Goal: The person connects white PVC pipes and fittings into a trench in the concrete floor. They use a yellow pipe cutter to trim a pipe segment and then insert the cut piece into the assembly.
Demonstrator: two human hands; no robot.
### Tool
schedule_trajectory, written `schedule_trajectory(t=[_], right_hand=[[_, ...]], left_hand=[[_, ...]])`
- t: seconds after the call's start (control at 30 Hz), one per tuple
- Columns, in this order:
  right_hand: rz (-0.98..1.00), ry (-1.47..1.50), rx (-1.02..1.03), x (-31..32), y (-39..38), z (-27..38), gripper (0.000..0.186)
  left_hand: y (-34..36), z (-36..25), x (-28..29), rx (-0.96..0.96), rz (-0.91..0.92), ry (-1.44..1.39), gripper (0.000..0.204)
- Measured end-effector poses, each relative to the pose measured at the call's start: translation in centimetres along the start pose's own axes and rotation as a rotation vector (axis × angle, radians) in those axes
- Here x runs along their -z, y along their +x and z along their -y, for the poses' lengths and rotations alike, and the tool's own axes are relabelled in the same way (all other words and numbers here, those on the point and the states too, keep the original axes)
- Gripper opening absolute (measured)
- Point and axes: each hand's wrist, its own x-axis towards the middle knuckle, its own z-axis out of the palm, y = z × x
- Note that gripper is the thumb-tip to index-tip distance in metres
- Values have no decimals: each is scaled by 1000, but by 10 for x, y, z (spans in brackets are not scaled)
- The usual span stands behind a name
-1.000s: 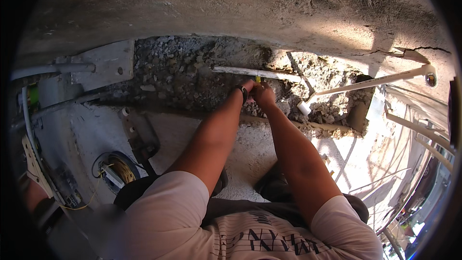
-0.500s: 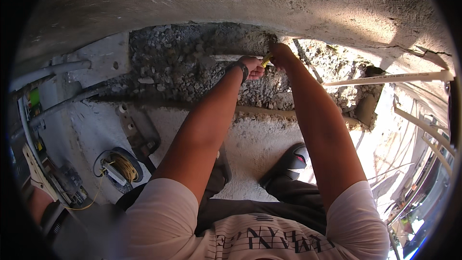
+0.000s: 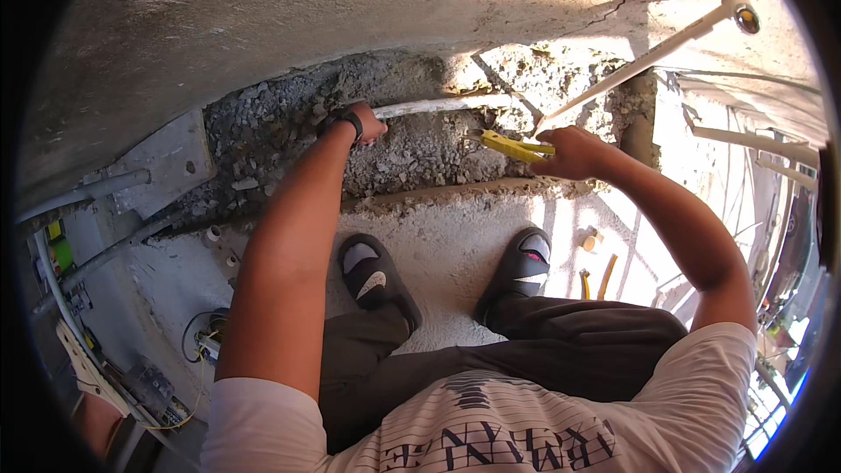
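My left hand (image 3: 369, 125), with a dark band on the wrist, is closed at the left end of a dusty white pipe (image 3: 447, 106). The pipe lies along a trench of rubble (image 3: 407, 153) at the foot of the wall. My right hand (image 3: 574, 154) grips yellow-handled pliers (image 3: 510, 146) above the trench's near side. Their jaws point left toward the rubble, apart from the pipe.
A second white pipe (image 3: 648, 57) with an open elbow leans against the cracked wall (image 3: 350, 0). Near my right foot lie a small round tan piece (image 3: 592, 239) and a yellow-orange tool (image 3: 596, 285). Grey pipes (image 3: 96, 197) run at the left, beside yellow cord (image 3: 208, 346).
My hands have moved apart: the left one leftward onto the pipe's end, the right one to the right and nearer with the pliers. The view has shifted, showing more on the right.
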Motion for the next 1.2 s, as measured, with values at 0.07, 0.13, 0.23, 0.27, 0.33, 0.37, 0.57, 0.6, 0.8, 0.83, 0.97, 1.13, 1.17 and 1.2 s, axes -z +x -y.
schedule_trajectory(t=[0.07, 0.13, 0.23, 0.27, 0.33, 0.37, 0.57, 0.6, 0.8, 0.83, 0.97, 1.13, 1.17, 1.2], right_hand=[[-8, 103, -10, 6, -30, -18, 61], [109, 409, -215, -12, -67, -54, 64], [97, 647, -305, -69, -114, -74, 83], [-5, 558, -336, -105, -117, -78, 87], [-113, 754, -459, -146, -135, -52, 92], [-257, 734, -503, -173, -139, -40, 91], [-608, 557, -727, -330, -146, -19, 85], [-620, 542, -719, -335, -145, -17, 85], [-579, 464, -719, -339, -147, -14, 84], [-560, 451, -722, -335, -148, -16, 83], [-468, 401, -745, -315, -155, -20, 83], [-323, 348, -758, -288, -159, -25, 82], [-291, 331, -770, -283, -160, -27, 82], [-266, 314, -792, -280, -159, -30, 79]], left_hand=[[6, 26, 18, -56, -96, 125, 41], [-19, -8, 37, -97, -240, 96, 42], [-28, -30, 28, -143, -375, -155, 40], [-31, -33, 16, -136, -367, -259, 37], [-31, -44, -22, -122, -350, -468, 33], [-25, -43, -45, -124, -363, -494, 33], [-47, -66, -124, -85, -264, -471, 32], [-48, -63, -126, -83, -264, -422, 32], [-43, -38, -130, 34, -294, -469, 31], [-42, -36, -130, 48, -307, -467, 31], [-38, -42, -132, 50, -327, -496, 32], [-33, -40, -144, 83, -348, -601, 31], [-31, -40, -148, 77, -360, -598, 31], [-31, -44, -148, 70, -371, -590, 31]])
